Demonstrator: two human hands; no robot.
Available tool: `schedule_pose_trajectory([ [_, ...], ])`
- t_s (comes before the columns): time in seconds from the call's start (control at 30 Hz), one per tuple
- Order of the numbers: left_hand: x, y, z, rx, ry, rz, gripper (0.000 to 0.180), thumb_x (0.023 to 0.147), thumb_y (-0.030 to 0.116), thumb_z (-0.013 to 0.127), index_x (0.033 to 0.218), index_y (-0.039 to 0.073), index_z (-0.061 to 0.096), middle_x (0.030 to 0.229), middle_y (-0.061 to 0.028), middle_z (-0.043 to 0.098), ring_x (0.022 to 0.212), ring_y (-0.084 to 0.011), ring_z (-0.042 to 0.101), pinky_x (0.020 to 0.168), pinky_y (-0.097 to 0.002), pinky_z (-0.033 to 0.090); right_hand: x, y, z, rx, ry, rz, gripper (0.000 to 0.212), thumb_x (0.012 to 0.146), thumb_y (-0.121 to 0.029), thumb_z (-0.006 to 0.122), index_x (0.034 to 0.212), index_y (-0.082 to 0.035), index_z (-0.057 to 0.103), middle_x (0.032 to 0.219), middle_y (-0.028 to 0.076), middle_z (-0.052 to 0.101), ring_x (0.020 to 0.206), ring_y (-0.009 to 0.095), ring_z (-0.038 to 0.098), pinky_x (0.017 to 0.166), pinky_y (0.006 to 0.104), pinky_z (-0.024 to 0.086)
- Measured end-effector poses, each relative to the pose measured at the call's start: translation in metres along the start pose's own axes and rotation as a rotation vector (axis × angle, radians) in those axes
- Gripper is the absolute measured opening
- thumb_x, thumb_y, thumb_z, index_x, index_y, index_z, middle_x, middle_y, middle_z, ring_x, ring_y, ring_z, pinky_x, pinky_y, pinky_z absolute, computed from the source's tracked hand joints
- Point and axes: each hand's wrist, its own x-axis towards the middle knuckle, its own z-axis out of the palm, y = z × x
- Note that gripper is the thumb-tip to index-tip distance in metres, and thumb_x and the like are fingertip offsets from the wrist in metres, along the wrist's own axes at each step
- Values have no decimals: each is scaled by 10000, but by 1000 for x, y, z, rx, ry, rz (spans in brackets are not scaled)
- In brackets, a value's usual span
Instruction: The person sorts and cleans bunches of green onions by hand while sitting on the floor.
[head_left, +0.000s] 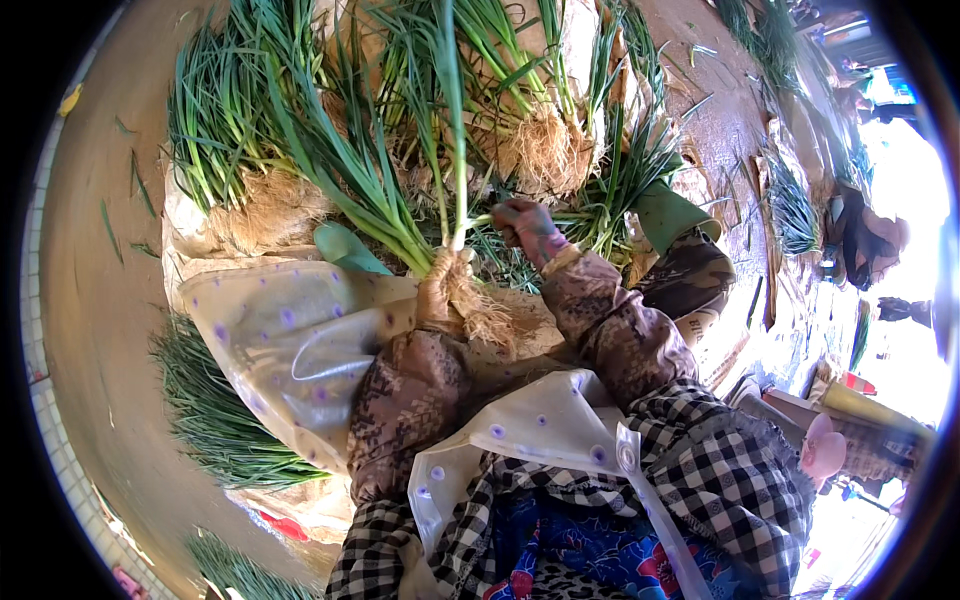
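Observation:
My left hand [436, 290] is wrapped around the base of a bunch of green onions [405, 235], whose green leaves point away from me. Tangled pale roots [485, 318] hang beside that hand. Just right of the stems, my right hand [530, 228] is closed, its fingertips pinching a thin pale-green outer leaf [480, 220] that runs back to one stalk. A clear plastic apron [300, 325] with purple dots covers part of my lap, and patterned brown sleeves cover both forearms.
Piles of rooted green onions [225, 130] lie ahead on pale sacking. Another heap [225, 400] is at the left, with loose leaf scraps [110, 230] on the brown ground. Green boots [675, 215] stick out at either side. Other people [865, 235] are at the far right.

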Motion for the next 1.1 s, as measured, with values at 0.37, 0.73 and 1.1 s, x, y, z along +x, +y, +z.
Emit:
schedule_pose_trajectory([
  [0.37,4,11,2,-56,78,-21,273,855,206,551,1022,-10,538,780,-61,575,587,-119,515,451,-224,438,-33,42,-107,155,453,21,69,784,-98,599,802,-31,601,594,28,524,454,92,436,364,227,324],
  [0.73,-3,2,29,126,148,-192,243,842,123,542,1067,32,538,940,-82,606,799,-210,601,671,-347,532,-32,-3,13,-205,-304,-352,311,772,-152,657,1012,33,583,796,81,604,671,121,543,606,243,435],
  [1.1,0,10,50,245,308,-8,254,820,160,606,1033,28,567,850,-107,628,596,-164,605,458,-269,527,-73,-13,29,-743,-260,-566,268,814,-235,613,985,-31,584,704,78,586,627,153,531,567,273,429],
])
